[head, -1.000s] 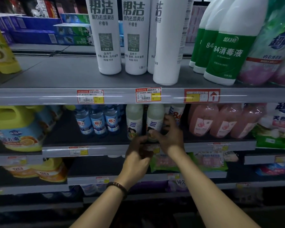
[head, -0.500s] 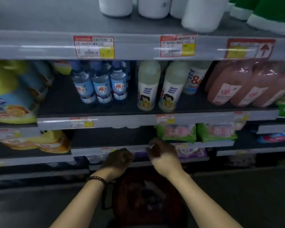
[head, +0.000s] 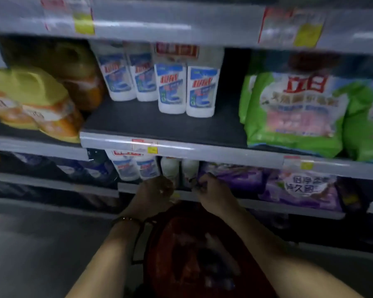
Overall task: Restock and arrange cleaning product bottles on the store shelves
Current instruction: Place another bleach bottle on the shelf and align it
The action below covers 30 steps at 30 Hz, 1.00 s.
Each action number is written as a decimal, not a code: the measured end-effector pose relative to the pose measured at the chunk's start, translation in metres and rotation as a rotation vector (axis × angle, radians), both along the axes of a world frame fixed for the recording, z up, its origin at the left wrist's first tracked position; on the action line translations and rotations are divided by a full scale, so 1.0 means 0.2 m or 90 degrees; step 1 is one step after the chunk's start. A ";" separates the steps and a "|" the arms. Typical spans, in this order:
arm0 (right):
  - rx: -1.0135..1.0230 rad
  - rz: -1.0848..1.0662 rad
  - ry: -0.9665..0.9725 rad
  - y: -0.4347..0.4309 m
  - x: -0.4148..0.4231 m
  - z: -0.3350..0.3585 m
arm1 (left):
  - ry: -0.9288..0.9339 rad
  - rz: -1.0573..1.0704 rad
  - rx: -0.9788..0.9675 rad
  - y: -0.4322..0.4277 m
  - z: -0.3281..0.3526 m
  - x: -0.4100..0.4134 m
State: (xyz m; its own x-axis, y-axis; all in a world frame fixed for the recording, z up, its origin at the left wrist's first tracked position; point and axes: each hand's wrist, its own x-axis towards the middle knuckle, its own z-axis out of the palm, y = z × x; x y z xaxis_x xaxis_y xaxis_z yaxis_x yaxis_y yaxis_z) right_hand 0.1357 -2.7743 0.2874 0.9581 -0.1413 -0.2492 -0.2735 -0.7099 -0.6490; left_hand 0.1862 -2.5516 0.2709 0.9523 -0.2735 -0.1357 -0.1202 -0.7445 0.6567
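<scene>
Two plain white bottles (head: 170, 168) (head: 190, 168) stand side by side on a low shelf (head: 267, 206), to the right of two blue-labelled white bottles (head: 136, 167). My left hand (head: 156, 193) is curled at the base of the left plain bottle. My right hand (head: 213, 191) is at the base of the right one, beside a purple bag (head: 299, 188). Blur hides whether either hand grips a bottle. On the shelf above (head: 159, 145) stand several blue-labelled white bottles (head: 186, 91).
A red basket (head: 202, 259) sits on the floor between my forearms. Green detergent bags (head: 295, 112) fill the right of the middle shelf, yellow and orange jugs (head: 30, 104) the left. Grey floor (head: 41, 254) lies at the lower left.
The view has dropped to the lower shelves. Both hands have gone down from the middle shelf to the low shelf, and now rest at the two plain white bottles.
</scene>
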 end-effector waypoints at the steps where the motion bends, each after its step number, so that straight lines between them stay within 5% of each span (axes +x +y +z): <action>1: -0.007 -0.007 -0.022 0.00 -0.01 -0.06 | -0.027 0.004 -0.025 -0.01 -0.04 -0.02; 5: -0.018 -0.052 -0.078 0.06 -0.21 -0.19 | -0.120 -0.073 0.019 -0.05 -0.11 -0.28; 9: 0.000 -0.036 -0.061 0.09 -0.45 -0.10 | -0.040 -0.096 0.098 -0.08 0.03 -0.52; 18: -0.028 -0.037 -0.086 0.03 -0.45 -0.03 | -0.071 -0.054 0.056 -0.11 0.22 -0.42; 26: 0.009 -0.025 -0.112 -0.04 -0.21 -0.16 | -0.129 -0.029 -0.009 -0.09 -0.07 -0.31; 30: 0.053 -0.009 -0.085 -0.02 0.00 -0.31 | -0.068 0.023 -0.086 -0.06 -0.30 -0.19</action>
State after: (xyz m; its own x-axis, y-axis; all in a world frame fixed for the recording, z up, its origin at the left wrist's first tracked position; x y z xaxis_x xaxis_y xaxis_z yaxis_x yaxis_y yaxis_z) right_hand 0.1355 -2.7788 0.2252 0.9816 -0.1391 -0.1312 -0.1904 -0.6494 -0.7362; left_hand 0.1477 -2.5634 0.2115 0.9687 -0.2484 0.0022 -0.1697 -0.6555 0.7359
